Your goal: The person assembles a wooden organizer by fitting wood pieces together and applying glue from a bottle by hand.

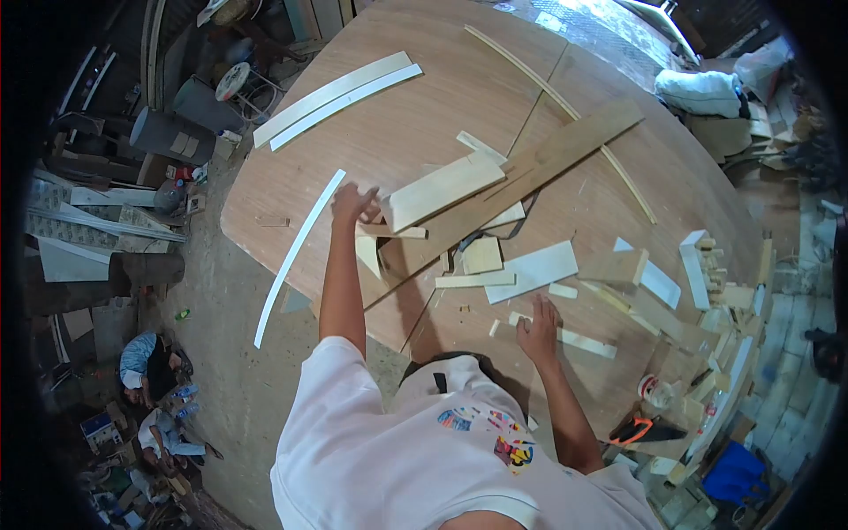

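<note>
My left hand [353,205] is over the table's left part with its fingers apart, holding nothing. Its fingertips are close to the left end of a pale wooden board [449,189]. This board lies against a long brown plank [539,172] that runs diagonally across the table. My right hand [539,331] rests palm down, fingers spread, over a narrow pale wood strip [585,343] near the front edge. Just beyond it are a white-faced board [534,270], a short strip [475,279] and a small square block [481,255].
Curved strips [340,99] lie at the table's back left, and a white curved strip [299,259] overhangs its left edge. Wood offcuts [715,296] crowd the right side. An orange-handled saw [645,431] sits front right. Two people [159,433] are low at the left.
</note>
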Demonstrator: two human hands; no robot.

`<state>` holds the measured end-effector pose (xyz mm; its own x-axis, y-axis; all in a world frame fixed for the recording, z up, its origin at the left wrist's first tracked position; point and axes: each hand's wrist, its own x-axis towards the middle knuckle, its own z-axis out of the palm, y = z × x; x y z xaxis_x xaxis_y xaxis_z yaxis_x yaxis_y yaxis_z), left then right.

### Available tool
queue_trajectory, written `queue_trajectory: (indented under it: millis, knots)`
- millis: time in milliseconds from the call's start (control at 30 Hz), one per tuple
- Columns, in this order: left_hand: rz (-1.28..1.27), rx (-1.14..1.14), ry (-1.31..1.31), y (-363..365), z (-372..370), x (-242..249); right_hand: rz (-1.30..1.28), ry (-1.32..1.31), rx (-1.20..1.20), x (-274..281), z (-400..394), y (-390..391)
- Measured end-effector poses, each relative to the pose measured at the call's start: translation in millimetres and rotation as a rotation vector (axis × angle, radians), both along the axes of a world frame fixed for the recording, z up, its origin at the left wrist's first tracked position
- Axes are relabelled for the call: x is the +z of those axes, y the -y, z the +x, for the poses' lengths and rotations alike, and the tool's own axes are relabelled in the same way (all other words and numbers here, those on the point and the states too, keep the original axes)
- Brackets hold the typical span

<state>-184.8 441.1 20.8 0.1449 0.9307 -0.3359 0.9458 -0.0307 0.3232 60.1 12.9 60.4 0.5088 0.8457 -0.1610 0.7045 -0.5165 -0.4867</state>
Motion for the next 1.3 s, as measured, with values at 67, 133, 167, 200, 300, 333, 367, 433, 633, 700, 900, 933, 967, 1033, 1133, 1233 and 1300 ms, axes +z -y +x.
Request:
queue_trajectory:
  millis: [67, 133, 167, 200, 300, 333, 367, 433, 633, 700, 900, 933, 967, 1033, 1133, 1233, 1300]
  knots:
    - [0.132, -0.044, 0.056, -29, 36, -4, 0.050, 0.146, 0.149, -9, 13, -24]
    - [0.171, -0.059, 0.045, -58, 69, 1, -0.036, 0.138, 0.172, -17, 22, -39]
    - [0.184, -0.116, 0.022, -75, 84, 1, -0.124, 0.132, 0.185, -21, 26, -44]
    - [0.194, -0.174, -0.003, -92, 96, 0, -0.124, 0.130, 0.194, -24, 30, -46]
    - [0.166, -0.184, -0.093, -144, 126, -8, -0.280, -0.053, 0.220, -28, 38, -47]
    - [0.159, -0.180, -0.096, -160, 134, -14, -0.350, -0.075, 0.232, -31, 42, -50]
    - [0.195, -0.173, -0.146, -175, 141, -20, -0.359, -0.079, 0.235, -30, 45, -50]
    - [0.229, -0.175, -0.196, -207, 154, -37, -0.376, -0.082, 0.272, -22, 48, -54]
    - [0.310, -0.031, -0.154, -258, 156, -68, -0.438, -0.126, 0.228, -27, 52, -53]
    - [0.423, -0.043, -0.269, -252, 152, -88, -0.453, -0.184, 0.220, -19, 53, -59]
    - [0.423, -0.102, -0.246, -209, 151, -45, -0.453, -0.177, 0.200, -24, 47, -56]
    - [0.470, -0.210, -0.238, -200, 144, -40, -0.455, -0.159, 0.199, -24, 48, -56]
    - [0.474, -0.218, -0.236, -191, 138, -34, -0.451, -0.161, 0.191, -25, 49, -56]
    - [0.470, -0.493, -0.267, -174, 126, -29, -0.447, -0.137, 0.190, -26, 46, -55]
    - [0.479, -0.633, -0.136, -134, 126, -14, -0.421, -0.141, 0.181, -22, 47, -54]
    - [0.543, -0.682, 0.162, -89, 130, 17, -0.388, -0.214, 0.120, -25, 46, -48]
    - [0.632, -0.531, 0.597, -56, 139, 44, -0.359, -0.198, 0.055, -23, 50, -47]
